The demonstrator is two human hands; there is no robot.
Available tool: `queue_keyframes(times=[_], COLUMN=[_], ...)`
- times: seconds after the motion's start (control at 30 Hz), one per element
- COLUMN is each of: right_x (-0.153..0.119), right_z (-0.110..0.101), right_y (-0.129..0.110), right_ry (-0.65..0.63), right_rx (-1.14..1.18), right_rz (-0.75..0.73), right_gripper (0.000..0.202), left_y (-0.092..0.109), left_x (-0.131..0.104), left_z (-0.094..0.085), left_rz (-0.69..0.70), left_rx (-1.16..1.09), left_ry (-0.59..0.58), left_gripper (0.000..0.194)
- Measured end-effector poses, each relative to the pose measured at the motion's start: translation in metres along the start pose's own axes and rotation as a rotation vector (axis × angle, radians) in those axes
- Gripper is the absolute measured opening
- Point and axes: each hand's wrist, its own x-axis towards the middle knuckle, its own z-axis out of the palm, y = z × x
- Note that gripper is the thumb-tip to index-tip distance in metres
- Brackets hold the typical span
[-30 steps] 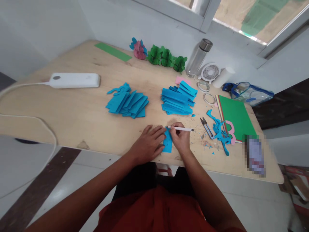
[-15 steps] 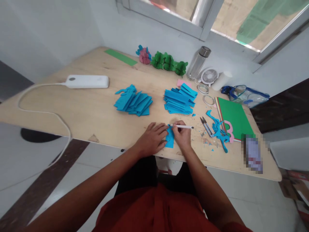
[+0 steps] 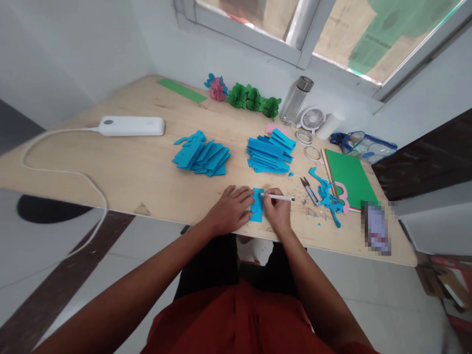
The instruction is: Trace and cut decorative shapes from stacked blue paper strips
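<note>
A small blue paper slip [image 3: 258, 212] lies flat on the bench [image 3: 147, 172] near its front edge, between the two hands, with a curved dark line visible on it. The left hand [image 3: 233, 209] is spread palm down, fingertips resting on the slip's left edge, gripping nothing. The right hand [image 3: 276, 210] pinches a white pen [image 3: 283, 197], its tip at the slip's upper right part. Just beyond are two piles of folded blue paper, a left pile [image 3: 202, 158] and a right pile [image 3: 270, 156]. To the right of the right hand lie snips [image 3: 310, 191] with parted blades, beside tangled blue offcuts [image 3: 326, 195]. Farther out, a green sheet [image 3: 350, 174] tops a stack, and green paper figures [image 3: 252, 100] stand along the wall.
</note>
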Motion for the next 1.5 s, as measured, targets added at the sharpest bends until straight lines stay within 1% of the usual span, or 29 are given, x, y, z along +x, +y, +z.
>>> queue_keyframes(times=[0.33,0.53,0.9,1.1,1.23,1.37,1.5], right_x=[-0.001,-0.004,-0.015,-0.019,-0.020,-0.034,-0.056], right_z=[0.001,-0.001,-0.009,-0.009,-0.009,-0.016,-0.024], right_y=[0.003,-0.002,-0.009,-0.010,-0.010,-0.010,-0.008], right_ry=[0.007,0.006,0.030,0.041,0.065,0.136,0.131], right_rx=[0.017,0.000,-0.048,-0.066,-0.020,0.149,0.121], right_rz=[-0.001,0.012,0.020,0.020,0.031,0.004,-0.048], right_gripper=[0.012,0.013,0.014,0.014,0.015,0.020,0.025], left_y=[0.001,0.000,0.000,0.000,0.000,0.001,0.003], left_x=[0.000,0.000,-0.001,-0.001,0.000,0.000,-0.001], left_z=[0.000,0.000,0.002,0.001,0.001,0.000,-0.003], left_rz=[0.015,0.009,0.001,0.001,0.008,0.009,-0.008], left_rx=[0.010,0.010,0.023,0.023,0.013,0.014,0.032], left_ry=[0.010,0.000,-0.007,-0.012,-0.001,0.006,0.002], left_gripper=[0.032,0.031,0.033,0.034,0.033,0.033,0.033])
